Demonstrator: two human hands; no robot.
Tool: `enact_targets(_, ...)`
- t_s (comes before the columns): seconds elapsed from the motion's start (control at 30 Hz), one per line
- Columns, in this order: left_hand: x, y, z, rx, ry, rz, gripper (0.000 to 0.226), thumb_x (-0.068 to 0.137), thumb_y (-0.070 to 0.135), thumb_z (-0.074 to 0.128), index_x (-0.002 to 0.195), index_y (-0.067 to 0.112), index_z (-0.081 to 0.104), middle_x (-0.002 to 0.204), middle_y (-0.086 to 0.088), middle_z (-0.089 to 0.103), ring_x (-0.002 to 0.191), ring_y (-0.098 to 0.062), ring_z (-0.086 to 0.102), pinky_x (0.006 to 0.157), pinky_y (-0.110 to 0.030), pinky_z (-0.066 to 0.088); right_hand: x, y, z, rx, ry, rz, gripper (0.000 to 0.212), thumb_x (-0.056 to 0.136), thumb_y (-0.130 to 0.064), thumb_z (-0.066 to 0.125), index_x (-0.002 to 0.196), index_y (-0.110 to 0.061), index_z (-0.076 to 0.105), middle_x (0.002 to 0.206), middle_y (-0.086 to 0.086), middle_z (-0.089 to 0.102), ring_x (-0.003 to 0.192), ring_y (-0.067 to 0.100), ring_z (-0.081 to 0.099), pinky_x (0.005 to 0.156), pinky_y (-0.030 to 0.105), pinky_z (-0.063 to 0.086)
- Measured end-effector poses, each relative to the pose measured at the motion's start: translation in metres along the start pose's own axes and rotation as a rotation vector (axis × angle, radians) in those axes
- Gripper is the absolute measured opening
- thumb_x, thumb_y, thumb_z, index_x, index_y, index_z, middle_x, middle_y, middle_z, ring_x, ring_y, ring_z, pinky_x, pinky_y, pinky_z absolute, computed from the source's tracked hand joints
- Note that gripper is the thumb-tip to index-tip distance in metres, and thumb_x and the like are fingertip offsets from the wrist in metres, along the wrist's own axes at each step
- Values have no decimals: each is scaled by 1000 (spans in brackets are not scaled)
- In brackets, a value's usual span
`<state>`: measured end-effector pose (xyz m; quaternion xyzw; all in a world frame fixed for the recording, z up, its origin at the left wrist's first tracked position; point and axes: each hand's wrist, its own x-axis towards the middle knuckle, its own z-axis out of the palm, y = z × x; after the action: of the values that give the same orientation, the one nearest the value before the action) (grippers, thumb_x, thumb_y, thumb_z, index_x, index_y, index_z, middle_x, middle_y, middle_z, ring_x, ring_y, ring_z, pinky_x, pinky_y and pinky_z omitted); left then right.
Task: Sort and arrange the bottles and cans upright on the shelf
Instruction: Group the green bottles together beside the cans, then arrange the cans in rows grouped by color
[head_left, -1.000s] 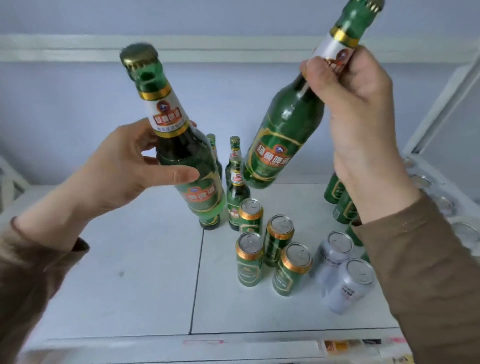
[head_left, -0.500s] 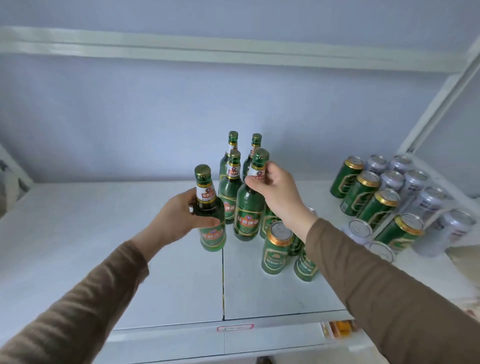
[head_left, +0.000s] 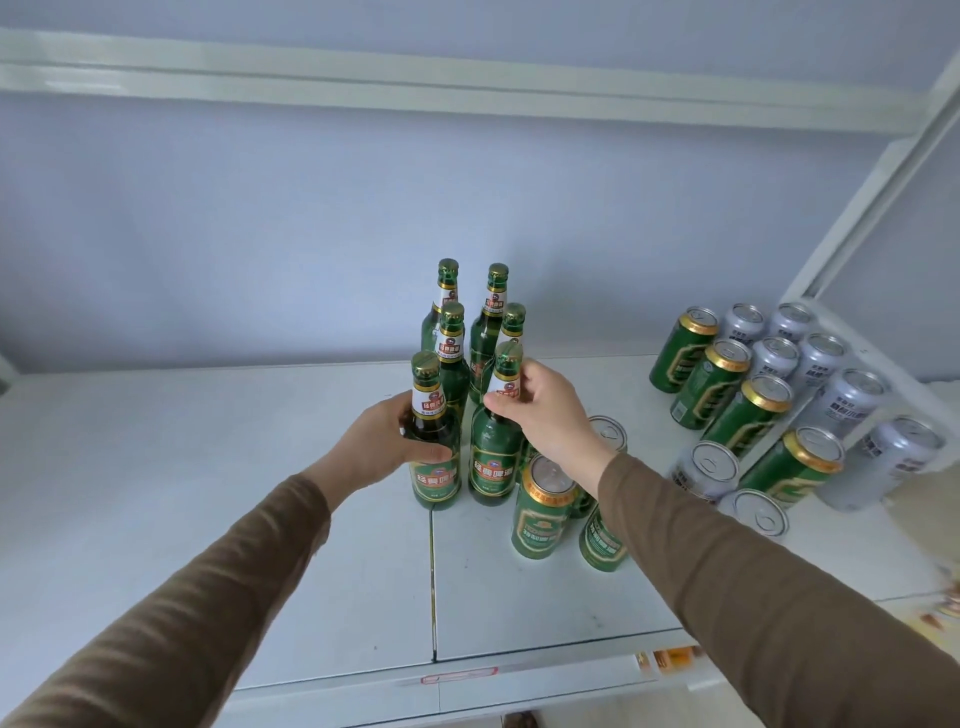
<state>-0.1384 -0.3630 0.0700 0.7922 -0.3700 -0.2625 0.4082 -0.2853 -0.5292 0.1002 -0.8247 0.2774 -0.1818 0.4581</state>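
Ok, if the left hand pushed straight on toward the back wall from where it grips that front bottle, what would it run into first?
Most likely the bottle right behind. The left hand grips the front-left bottle, and that second-row bottle stands directly behind it. How wide the gap between them is can't be judged from this view.

Each hand (head_left: 379, 441) (head_left: 545, 415) grips an upright bottle (head_left: 434, 467) (head_left: 493, 457).

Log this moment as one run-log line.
left hand: grips front-left bottle | right hand: pinches front-right bottle neck | both bottles upright on shelf
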Motion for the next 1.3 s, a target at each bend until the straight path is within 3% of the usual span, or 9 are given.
enact_targets(0.27, 9, 0, 4, -4, -40, -12, 48, 70, 23, 89, 109, 35, 65, 105, 14, 71, 98, -6, 65, 84, -27, 49, 7, 6, 3, -47, -9, 18, 34, 85, -32, 77, 115, -23, 64, 111, -8, 73, 101, 12, 69, 92, 41, 57)
enact_targets(0.47, 13, 5, 4, 30, -102, -32, 47, 70, 22, 90, 107, 35, 63, 106, 12, 70, 103, -17, 65, 96, -36, 49, 8, 4, 3, -118, -40, 6, 34, 86, -31, 77, 116, -22, 65, 113, -6, 73, 101, 14, 68, 89, 34, 55)
enact_targets(0.6, 15, 5, 2, 44, -145, -53, 53, 71, 21, 89, 115, 32, 62, 114, 7, 70, 108, -21, 64, 101, -40, 48, 6, 5, -1, -138, -80, 2, 33, 86, -30, 77, 116, -23, 65, 113, -5, 73, 102, 16, 68, 91, 36, 55)
enact_targets(0.9, 9, 0, 7, -101, -169, -46, 65, 76, 11, 85, 131, 28, 54, 119, 9, 67, 114, -10, 60, 105, -38, 46, 1, -4, -9, -175, -179, 17, 30, 88, -28, 75, 114, -23, 62, 114, -3, 71, 104, 18, 66, 94, 39, 54)
enact_targets(1.07, -2, -10, 14, -122, -101, -45, 67, 80, 16, 83, 137, 27, 50, 126, 9, 64, 118, -10, 59, 111, -44, 43, 3, -6, -19, -104, -234, 66, 30, 86, -24, 74, 114, -21, 65, 111, -3, 73, 105, 19, 68, 101, 47, 51)
enact_targets(1.13, -11, -14, 16, -112, -32, -34, 72, 81, 23, 82, 143, 28, 45, 137, 10, 58, 127, -12, 54, 114, -43, 40, 2, -10, -31, -35, -272, 97, 33, 89, -13, 73, 120, -18, 65, 113, -5, 73, 102, 9, 69, 98, 32, 52)
enact_targets(1.2, -26, -14, 19, -81, 94, -14, 77, 81, 30, 82, 146, 28, 41, 145, 9, 52, 133, -10, 47, 114, -39, 39, -1, -19, -51, -58, -321, 104, 38, 92, -8, 69, 129, -16, 63, 120, -6, 69, 101, 1, 65, 85, 13, 49)
enact_targets(1.23, -35, -12, 20, -68, 174, 5, 75, 82, 33, 81, 145, 27, 42, 144, 9, 51, 132, -10, 48, 112, -38, 41, -2, -22, -63, -103, -323, 99, 40, 93, -10, 68, 132, -17, 61, 125, -7, 67, 106, 2, 64, 85, 11, 44)
enact_targets(1.3, -54, -4, 24, -54, 313, 83, 63, 84, 32, 79, 138, 26, 48, 138, 11, 55, 127, -6, 51, 109, -35, 44, -3, -25, -88, -164, -293, 90, 42, 95, -16, 68, 136, -21, 60, 134, -7, 63, 118, 7, 60, 95, 19, 38)
